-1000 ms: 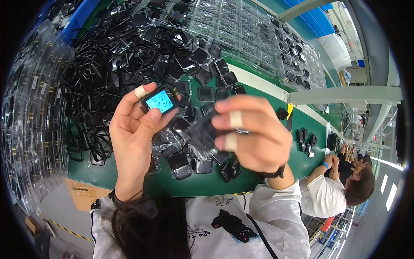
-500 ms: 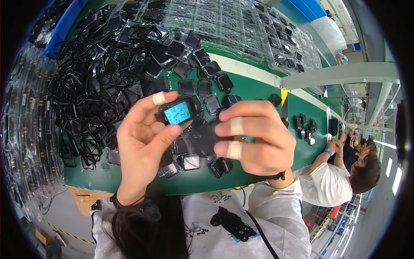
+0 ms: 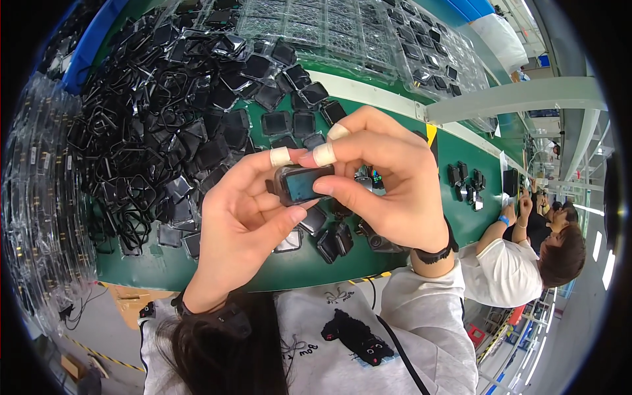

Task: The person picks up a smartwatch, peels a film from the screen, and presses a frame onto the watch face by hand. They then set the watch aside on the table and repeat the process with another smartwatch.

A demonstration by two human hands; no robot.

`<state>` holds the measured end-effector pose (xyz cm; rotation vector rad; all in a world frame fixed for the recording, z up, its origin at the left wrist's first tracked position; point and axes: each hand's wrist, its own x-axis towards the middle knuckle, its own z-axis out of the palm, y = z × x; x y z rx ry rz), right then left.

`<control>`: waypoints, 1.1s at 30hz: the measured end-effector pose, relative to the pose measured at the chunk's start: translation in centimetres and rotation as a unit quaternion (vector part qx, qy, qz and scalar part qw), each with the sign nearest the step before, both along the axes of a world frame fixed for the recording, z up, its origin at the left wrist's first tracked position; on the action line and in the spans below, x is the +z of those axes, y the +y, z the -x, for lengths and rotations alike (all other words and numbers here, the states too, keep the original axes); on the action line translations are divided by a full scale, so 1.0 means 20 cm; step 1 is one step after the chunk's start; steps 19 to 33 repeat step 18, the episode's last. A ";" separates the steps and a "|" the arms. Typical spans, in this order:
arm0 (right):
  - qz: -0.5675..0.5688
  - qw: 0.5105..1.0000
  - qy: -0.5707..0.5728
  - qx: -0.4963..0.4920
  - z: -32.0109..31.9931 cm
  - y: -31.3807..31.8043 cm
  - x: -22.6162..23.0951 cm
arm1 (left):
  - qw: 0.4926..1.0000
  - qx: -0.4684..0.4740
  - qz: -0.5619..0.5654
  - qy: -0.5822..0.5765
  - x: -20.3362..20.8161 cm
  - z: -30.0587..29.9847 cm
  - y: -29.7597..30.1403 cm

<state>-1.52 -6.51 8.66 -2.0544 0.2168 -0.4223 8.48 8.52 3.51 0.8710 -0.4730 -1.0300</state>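
Both hands meet above the green table (image 3: 158,271) on a small square smartwatch (image 3: 304,184) with a black rim. Its screen looks dark bluish now, and a dark see-through cover appears to lie over its face. My left hand (image 3: 240,214) grips the watch from the left, with thumb below and index finger above. On the right edge, my right hand (image 3: 398,178) pinches with its thumb on the face and fingers along the top. Pale tape wraps several fingertips. Just beyond the hands lie black square covers (image 3: 276,123) in clear film.
A large heap of black covers (image 3: 151,118) fills the left. Clear plastic trays (image 3: 322,33) lie at the back; more trays (image 3: 49,197) are stacked at far left. A white metal bar (image 3: 520,100) crosses at right, near small black devices (image 3: 466,183). A co-worker (image 3: 503,273) sits at right.
My right hand has moved left with the dark cover and brought it against the watch. The lit blue screen has turned dark bluish, and the hands now touch.
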 end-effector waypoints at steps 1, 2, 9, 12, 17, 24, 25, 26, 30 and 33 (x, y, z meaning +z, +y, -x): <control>0.006 1.000 -0.001 0.001 0.00 0.00 0.00 | 1.000 -0.005 0.007 0.006 0.00 0.00 0.00; 0.006 1.000 -0.001 0.000 0.00 0.01 0.00 | 1.000 -0.009 0.014 0.013 0.00 0.01 0.00; 0.015 1.000 0.007 0.000 0.00 0.01 -0.01 | 1.000 0.007 0.018 0.012 -0.02 0.02 0.00; 0.029 0.999 -0.010 0.028 0.01 -0.01 0.00 | 1.000 0.001 0.012 -0.001 -0.01 0.01 0.00; 0.344 0.882 -0.305 0.104 0.06 -0.09 0.13 | 1.000 -0.005 0.005 -0.007 -0.01 0.00 0.00; 0.350 0.880 -0.305 0.104 0.06 -0.10 0.14 | 1.000 -0.003 0.002 -0.002 -0.02 0.00 0.01; 0.350 0.880 -0.305 0.104 0.06 -0.10 0.14 | 1.000 -0.003 0.002 -0.002 -0.02 0.00 0.01; 0.350 0.880 -0.305 0.104 0.06 -0.10 0.14 | 1.000 -0.003 0.002 -0.002 -0.02 0.00 0.01; 0.350 0.880 -0.305 0.104 0.06 -0.10 0.14 | 1.000 -0.003 0.002 -0.002 -0.02 0.00 0.01; 0.350 0.880 -0.305 0.104 0.06 -0.10 0.14 | 1.000 -0.003 0.002 -0.002 -0.02 0.00 0.01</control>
